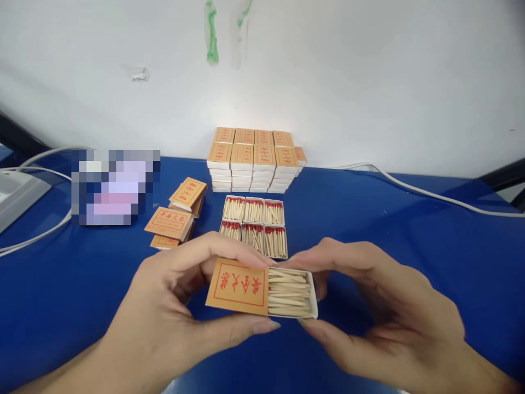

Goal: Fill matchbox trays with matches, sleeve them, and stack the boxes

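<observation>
Behind everything there's a big pale wall (pixel 361 71) with a couple of green smears (pixel 211 33) on it, and up against it is a blue worktop (pixel 356 210). Next biggest are the two bare hands: the left hand (pixel 164 301) has its fingers (pixel 213 246) pinched round the orange sleeve (pixel 235 287) of a matchbox, and the right hand (pixel 397 312) has its fingers (pixel 328 251) on the far and near edges of the tray (pixel 313 295), so both grips are pretty narrow. Then, close to the wall, there's a tidy stack of matchboxes (pixel 252 158), four across, orange tops with red lettering, white sides. Over left, something's pixelated out (pixel 118 186), so can't tell what that is. Six open trays of matches (pixel 254 210) sit in two rows of three between the stack and the hands, red heads at the far end, with the left hand covering a bit of the near row. Left of those is a loose heap of orange covers (pixel 170 221). The matchbox itself is held between the hands, partly slid open, and the smallest stuff is its pale matchsticks (pixel 287 293) showing in the open part.
</observation>
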`<state>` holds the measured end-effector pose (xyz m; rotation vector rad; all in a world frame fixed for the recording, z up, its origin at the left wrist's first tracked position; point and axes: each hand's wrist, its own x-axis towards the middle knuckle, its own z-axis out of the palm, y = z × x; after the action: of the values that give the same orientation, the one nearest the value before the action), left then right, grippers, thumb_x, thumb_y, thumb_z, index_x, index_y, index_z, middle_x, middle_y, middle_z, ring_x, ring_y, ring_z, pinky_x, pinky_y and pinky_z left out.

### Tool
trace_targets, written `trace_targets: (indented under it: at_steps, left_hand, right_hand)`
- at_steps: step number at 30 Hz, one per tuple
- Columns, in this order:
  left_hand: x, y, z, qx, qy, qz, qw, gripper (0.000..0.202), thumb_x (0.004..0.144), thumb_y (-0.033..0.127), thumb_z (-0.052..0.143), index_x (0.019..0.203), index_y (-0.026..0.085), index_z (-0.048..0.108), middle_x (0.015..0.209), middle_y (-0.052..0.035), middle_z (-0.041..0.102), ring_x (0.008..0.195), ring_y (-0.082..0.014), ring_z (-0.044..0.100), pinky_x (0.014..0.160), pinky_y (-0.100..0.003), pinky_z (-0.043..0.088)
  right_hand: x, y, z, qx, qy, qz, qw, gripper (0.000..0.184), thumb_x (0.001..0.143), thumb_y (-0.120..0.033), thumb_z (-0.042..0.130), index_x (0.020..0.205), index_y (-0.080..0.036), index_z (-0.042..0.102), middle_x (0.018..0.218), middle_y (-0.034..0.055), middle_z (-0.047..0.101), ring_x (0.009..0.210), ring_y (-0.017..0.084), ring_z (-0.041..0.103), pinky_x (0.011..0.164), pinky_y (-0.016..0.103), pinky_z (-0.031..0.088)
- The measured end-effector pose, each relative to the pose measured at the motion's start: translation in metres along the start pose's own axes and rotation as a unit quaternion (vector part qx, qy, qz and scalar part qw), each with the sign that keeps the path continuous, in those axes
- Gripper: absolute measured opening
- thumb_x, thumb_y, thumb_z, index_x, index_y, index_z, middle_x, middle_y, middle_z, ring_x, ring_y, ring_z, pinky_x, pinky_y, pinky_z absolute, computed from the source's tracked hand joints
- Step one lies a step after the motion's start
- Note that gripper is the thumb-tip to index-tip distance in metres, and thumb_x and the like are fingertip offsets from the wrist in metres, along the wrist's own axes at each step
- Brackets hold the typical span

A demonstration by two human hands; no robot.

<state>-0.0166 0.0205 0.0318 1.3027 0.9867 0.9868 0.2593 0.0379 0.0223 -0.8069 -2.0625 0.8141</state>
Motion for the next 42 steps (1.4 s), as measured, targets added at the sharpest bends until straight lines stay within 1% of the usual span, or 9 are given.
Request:
trace_targets:
  at_steps: [3,7,13,20,26,29,33,38,42]
  left_hand:
    - [-0.004,-0.002,0.001,0.02,0.035,0.025,0.999,0.046,0.08,0.013,0.106,0.115,0.038,0.089,0.113,0.0078,0.094,0.099,-0.0186,0.093,0.092,-0.018,0.074]
    - [-0.006,-0.004,0.0,0.034,0.048,0.037,0.998,0.048,0.081,0.013,0.106,0.117,0.04,0.088,0.113,0.0083,0.093,0.098,-0.0168,0.093,0.092,-0.015,0.073]
    - [-0.006,-0.003,0.001,0.053,0.043,0.035,0.997,0.043,0.085,0.016,0.104,0.116,0.04,0.086,0.114,0.0092,0.092,0.098,-0.0154,0.092,0.092,-0.015,0.073]
    - [-0.005,-0.004,0.005,0.102,0.05,0.082,0.99,0.033,0.093,0.025,0.1,0.119,0.038,0.083,0.116,0.0044,0.089,0.102,-0.0189,0.091,0.091,-0.021,0.075]
    - [-0.006,-0.005,0.001,0.124,0.045,0.086,0.987,0.036,0.094,0.026,0.101,0.122,0.041,0.084,0.118,0.0082,0.091,0.102,-0.0161,0.091,0.095,-0.017,0.073]
    - [-0.003,-0.003,-0.001,0.087,0.037,0.061,0.994,0.042,0.09,0.021,0.103,0.122,0.041,0.086,0.117,0.009,0.093,0.1,-0.0155,0.092,0.094,-0.016,0.073]
    - [0.005,0.002,-0.004,-0.062,0.001,-0.021,0.998,0.051,0.083,0.014,0.107,0.122,0.041,0.087,0.12,0.0092,0.093,0.106,-0.0152,0.092,0.092,-0.013,0.071]
    - [0.011,0.0,-0.002,-0.193,-0.024,-0.103,0.975,0.032,0.103,0.031,0.095,0.134,0.036,0.089,0.131,0.0004,0.093,0.119,-0.0145,0.089,0.104,-0.014,0.068]
    - [0.013,-0.004,0.003,-0.22,-0.04,-0.133,0.965,0.023,0.109,0.034,0.089,0.131,0.033,0.091,0.125,0.0,0.094,0.118,-0.0138,0.089,0.102,-0.013,0.068]
  right_hand:
    - [0.0,0.003,-0.004,0.004,-0.001,0.027,1.0,0.055,0.096,-0.019,0.093,0.145,-0.034,0.073,0.114,0.0011,0.086,0.08,0.019,0.077,0.075,0.036,0.071]
    - [0.002,0.007,-0.009,0.018,-0.005,0.033,0.999,0.048,0.096,-0.026,0.098,0.139,-0.034,0.077,0.104,0.0,0.084,0.081,0.019,0.075,0.072,0.036,0.067]
    - [-0.001,0.008,-0.006,0.019,-0.005,0.003,1.0,0.053,0.094,-0.016,0.095,0.141,-0.033,0.077,0.105,0.0018,0.085,0.081,0.022,0.076,0.07,0.041,0.066]
    - [0.003,0.006,0.0,-0.004,0.022,-0.034,0.999,0.054,0.094,-0.008,0.088,0.14,-0.033,0.075,0.11,0.0041,0.088,0.086,0.024,0.079,0.067,0.042,0.066]
    - [0.003,0.003,-0.002,-0.018,0.024,-0.035,0.999,0.051,0.094,-0.008,0.088,0.138,-0.032,0.075,0.108,0.0037,0.087,0.087,0.024,0.079,0.067,0.043,0.066]
    - [0.003,0.003,-0.003,-0.013,0.02,-0.034,0.999,0.052,0.094,-0.01,0.09,0.138,-0.032,0.075,0.108,0.0037,0.088,0.084,0.024,0.078,0.066,0.043,0.066]
    - [0.003,0.001,-0.002,-0.01,0.037,-0.027,0.999,0.051,0.092,-0.014,0.094,0.136,-0.032,0.077,0.103,0.0032,0.088,0.082,0.025,0.078,0.063,0.043,0.065]
    - [0.0,-0.006,0.002,-0.034,0.056,-0.045,0.997,0.055,0.091,-0.018,0.102,0.138,-0.03,0.075,0.101,0.0043,0.09,0.084,0.026,0.084,0.071,0.044,0.072]
    - [-0.002,-0.011,0.004,-0.033,0.002,-0.074,0.997,0.041,0.098,-0.024,0.098,0.131,-0.029,0.074,0.094,0.0037,0.089,0.077,0.022,0.085,0.068,0.038,0.073]
